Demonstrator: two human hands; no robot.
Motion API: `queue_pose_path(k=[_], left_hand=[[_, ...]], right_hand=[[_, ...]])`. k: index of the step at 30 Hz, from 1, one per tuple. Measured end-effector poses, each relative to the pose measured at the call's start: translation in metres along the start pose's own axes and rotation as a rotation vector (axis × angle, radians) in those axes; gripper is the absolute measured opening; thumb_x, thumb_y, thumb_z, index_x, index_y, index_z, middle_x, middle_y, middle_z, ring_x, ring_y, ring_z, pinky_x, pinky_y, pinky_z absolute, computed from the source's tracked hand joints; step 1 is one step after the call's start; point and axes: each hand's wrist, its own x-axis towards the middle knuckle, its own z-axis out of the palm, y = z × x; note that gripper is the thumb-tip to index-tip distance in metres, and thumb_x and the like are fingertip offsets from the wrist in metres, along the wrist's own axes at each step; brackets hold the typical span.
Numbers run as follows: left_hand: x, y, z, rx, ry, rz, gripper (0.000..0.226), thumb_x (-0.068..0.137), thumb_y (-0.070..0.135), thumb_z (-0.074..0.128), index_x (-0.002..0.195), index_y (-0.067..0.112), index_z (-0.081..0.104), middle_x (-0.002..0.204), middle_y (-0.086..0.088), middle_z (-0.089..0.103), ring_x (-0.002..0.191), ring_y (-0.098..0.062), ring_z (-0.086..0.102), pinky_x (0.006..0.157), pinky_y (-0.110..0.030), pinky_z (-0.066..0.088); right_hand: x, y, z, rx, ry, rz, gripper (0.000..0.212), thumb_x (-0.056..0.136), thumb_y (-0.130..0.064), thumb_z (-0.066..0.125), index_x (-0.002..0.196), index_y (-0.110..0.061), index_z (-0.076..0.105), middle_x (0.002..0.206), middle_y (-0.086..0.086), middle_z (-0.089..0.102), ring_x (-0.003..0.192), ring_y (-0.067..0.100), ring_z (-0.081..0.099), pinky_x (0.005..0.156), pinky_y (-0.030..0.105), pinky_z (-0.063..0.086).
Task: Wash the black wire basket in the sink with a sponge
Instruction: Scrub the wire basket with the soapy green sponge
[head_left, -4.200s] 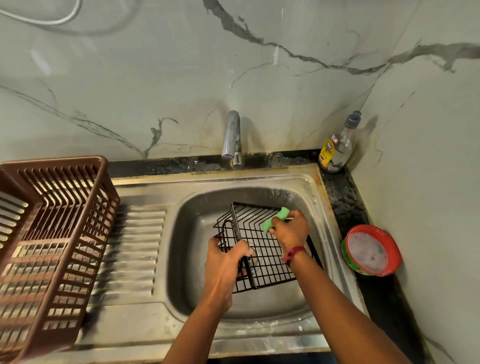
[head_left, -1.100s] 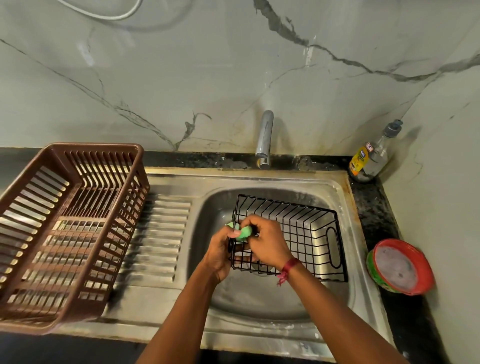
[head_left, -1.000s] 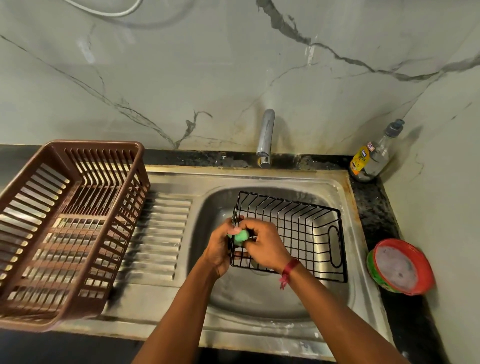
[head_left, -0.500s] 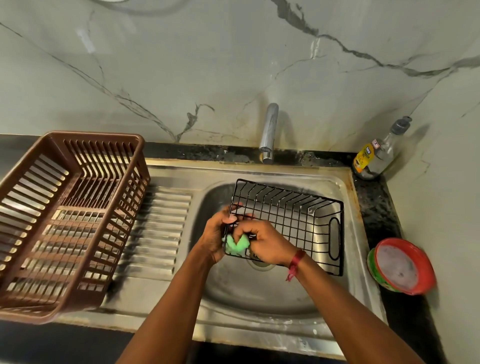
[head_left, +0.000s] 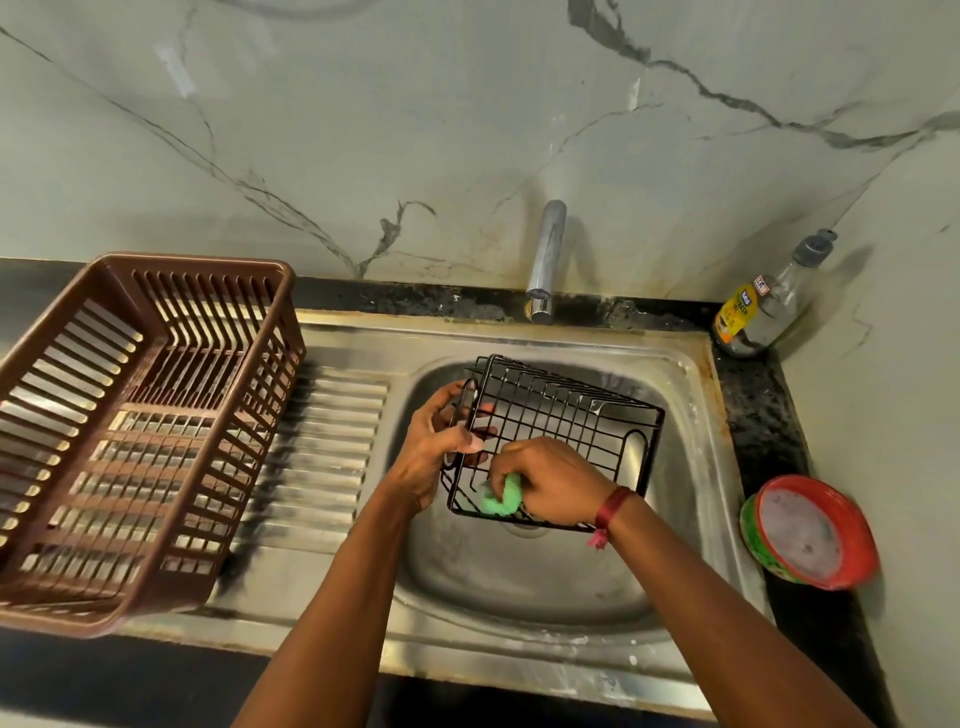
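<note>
Scrubbing was in hand. The left hand (head_left: 436, 452) curled its fingers round the end of the black wire basket (head_left: 561, 410), tilted over the sink (head_left: 519, 571). Just beside them, the right hand (head_left: 550, 483) clamped the sponge (head_left: 501, 496), seemingly on the near wall. Next called for turning the basket to unscrubbed wires.

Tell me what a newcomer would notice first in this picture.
First the black wire basket, tilted in the sink: the left hand grips its end, and the right hand presses a green sponge on its near corner. Next, the big brown plastic rack on the drainboard at left.
</note>
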Motion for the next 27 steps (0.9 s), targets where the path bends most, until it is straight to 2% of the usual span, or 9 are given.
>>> queue_pose_path(k=[3, 6, 10, 13, 15, 17, 21, 24, 27], left_hand=[[-0.004, 0.005, -0.002, 0.024, 0.004, 0.038, 0.095, 0.049, 0.023, 0.074, 0.140, 0.007, 0.052, 0.128, -0.022, 0.067, 0.110, -0.046, 0.068, 0.098, -0.065, 0.050], [-0.006, 0.004, -0.003, 0.061, 0.018, 0.064, 0.097, 0.047, 0.021, 0.076, 0.141, 0.010, 0.052, 0.129, -0.023, 0.065, 0.110, -0.044, 0.068, 0.101, -0.064, 0.049], [-0.007, -0.001, -0.009, 0.102, 0.051, 0.098, 0.089, 0.050, 0.021, 0.078, 0.137, 0.021, 0.057, 0.128, -0.021, 0.065, 0.109, -0.041, 0.069, 0.101, -0.070, 0.047], [-0.010, 0.000, -0.010, 0.082, 0.068, 0.122, 0.085, 0.049, 0.020, 0.078, 0.132, 0.027, 0.059, 0.127, -0.023, 0.065, 0.112, -0.043, 0.067, 0.101, -0.068, 0.048], [-0.011, 0.001, -0.009, 0.075, 0.067, 0.140, 0.086, 0.049, 0.019, 0.079, 0.132, 0.026, 0.059, 0.127, -0.024, 0.064, 0.113, -0.046, 0.065, 0.102, -0.066, 0.048], [-0.012, 0.001, -0.008, 0.071, 0.064, 0.148, 0.087, 0.049, 0.018, 0.080, 0.133, 0.023, 0.058, 0.127, -0.025, 0.064, 0.114, -0.047, 0.064, 0.103, -0.066, 0.048], [-0.010, -0.003, -0.005, 0.086, 0.058, 0.145, 0.090, 0.050, 0.017, 0.082, 0.136, 0.021, 0.057, 0.128, -0.022, 0.065, 0.120, -0.048, 0.059, 0.105, -0.071, 0.042], [-0.009, -0.003, -0.006, 0.083, 0.064, 0.152, 0.092, 0.050, 0.016, 0.083, 0.138, 0.021, 0.056, 0.128, -0.022, 0.064, 0.121, -0.048, 0.059, 0.105, -0.071, 0.042], [-0.010, -0.001, -0.005, 0.096, 0.063, 0.168, 0.100, 0.047, 0.018, 0.085, 0.141, 0.016, 0.053, 0.128, -0.019, 0.066, 0.121, -0.044, 0.062, 0.108, -0.067, 0.043]], right_hand=[[-0.004, -0.007, 0.004, 0.201, 0.021, -0.026, 0.034, 0.075, 0.007, 0.059, 0.080, -0.025, 0.070, 0.081, -0.021, 0.061, 0.081, 0.001, 0.059, 0.074, 0.027, 0.049], [-0.007, -0.003, 0.005, 0.073, 0.027, -0.052, 0.022, 0.082, -0.004, 0.061, 0.086, -0.024, 0.070, 0.090, -0.011, 0.066, 0.084, 0.009, 0.061, 0.074, 0.032, 0.050], [-0.012, 0.018, 0.000, -0.184, 0.027, 0.091, 0.030, 0.080, -0.006, 0.054, 0.095, -0.026, 0.071, 0.096, -0.004, 0.067, 0.089, 0.017, 0.060, 0.072, 0.030, 0.047], [-0.018, 0.034, 0.005, -0.147, 0.123, 0.238, 0.030, 0.076, -0.008, 0.053, 0.093, -0.022, 0.074, 0.091, 0.000, 0.072, 0.085, 0.019, 0.063, 0.070, 0.028, 0.046], [-0.021, 0.044, 0.011, -0.189, 0.085, 0.319, 0.031, 0.073, -0.007, 0.051, 0.091, -0.019, 0.074, 0.086, 0.004, 0.072, 0.082, 0.023, 0.064, 0.064, 0.028, 0.045], [-0.024, 0.051, 0.019, -0.216, 0.081, 0.404, 0.032, 0.070, -0.003, 0.049, 0.088, -0.015, 0.072, 0.085, 0.007, 0.070, 0.082, 0.026, 0.064, 0.064, 0.032, 0.049], [-0.023, 0.051, 0.028, -0.222, 0.232, 0.512, 0.022, 0.072, 0.004, 0.050, 0.078, -0.009, 0.067, 0.086, 0.008, 0.065, 0.083, 0.028, 0.063, 0.067, 0.032, 0.046], [-0.020, 0.052, 0.029, -0.206, 0.372, 0.543, 0.028, 0.070, 0.006, 0.052, 0.085, -0.009, 0.070, 0.088, 0.008, 0.065, 0.083, 0.027, 0.063, 0.070, 0.032, 0.049], [-0.018, 0.053, 0.030, -0.137, 0.272, 0.538, 0.029, 0.072, 0.001, 0.050, 0.087, -0.011, 0.072, 0.088, 0.009, 0.069, 0.086, 0.028, 0.064, 0.071, 0.033, 0.051]])
